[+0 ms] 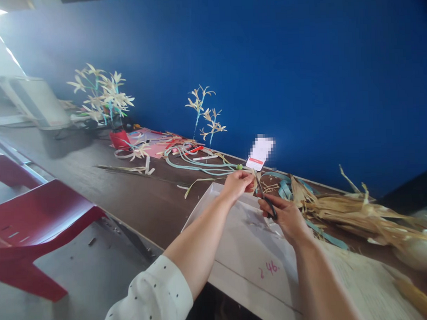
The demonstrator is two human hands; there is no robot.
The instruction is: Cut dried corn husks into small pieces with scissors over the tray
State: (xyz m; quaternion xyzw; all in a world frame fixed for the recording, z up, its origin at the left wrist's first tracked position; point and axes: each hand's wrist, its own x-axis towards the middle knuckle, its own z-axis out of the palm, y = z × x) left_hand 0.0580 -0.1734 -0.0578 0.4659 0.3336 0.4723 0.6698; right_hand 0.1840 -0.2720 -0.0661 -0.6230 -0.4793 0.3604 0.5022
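My right hand is closed around the black handles of a pair of scissors, whose blades point up and away from me. Just left of the blades, my left hand is closed in a pinch on a small pale piece of dried husk. Whether the blades touch the piece I cannot tell. Both hands are above the far part of a shallow white box lid with pink handwriting on it. Small pale scraps lie inside the lid. Behind the hands, a phone leans near the blue wall.
Dried corn husks lie in a heap on the right. Pale blue-green cords and pens lie on the dark table. Husk flowers stand in a red pot, and more flower stems rise by the wall. A red chair stands left.
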